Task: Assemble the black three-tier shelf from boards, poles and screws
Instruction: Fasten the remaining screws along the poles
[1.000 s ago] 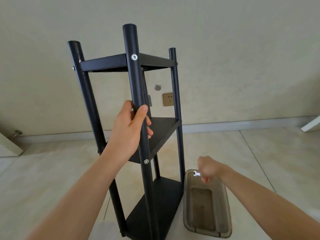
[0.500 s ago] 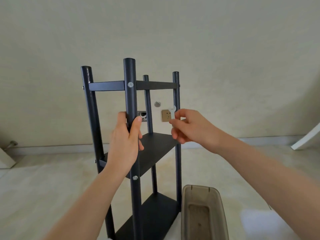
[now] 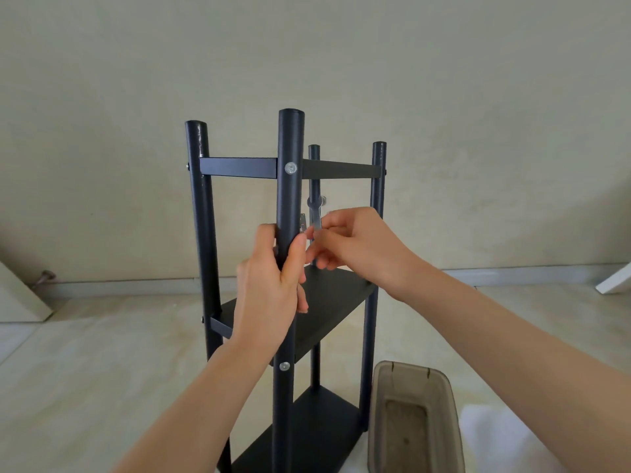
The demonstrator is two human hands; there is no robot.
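The black three-tier shelf (image 3: pixel 336 302) stands upright on the floor with four poles and three boards. My left hand (image 3: pixel 273 285) grips the nearest pole (image 3: pixel 290 199) between the top and middle boards. My right hand (image 3: pixel 355 244) pinches a small silver wrench (image 3: pixel 316 213) just right of that pole, above the middle board. The wrench head points up in front of the far pole. Silver screws show on the near pole at the top board (image 3: pixel 290 168) and at the middle board (image 3: pixel 284 366).
A translucent grey plastic tray (image 3: pixel 415 418) sits on the tiled floor right of the shelf's base. A beige wall with a partly hidden socket stands behind. A white board edge (image 3: pixel 614 281) lies at the far right, and a pale panel (image 3: pixel 20 298) leans at the left.
My right hand rose from the tray with the wrench and moved left to the near pole. The view tilted so the shelf sits lower in frame. My left hand kept its grip.
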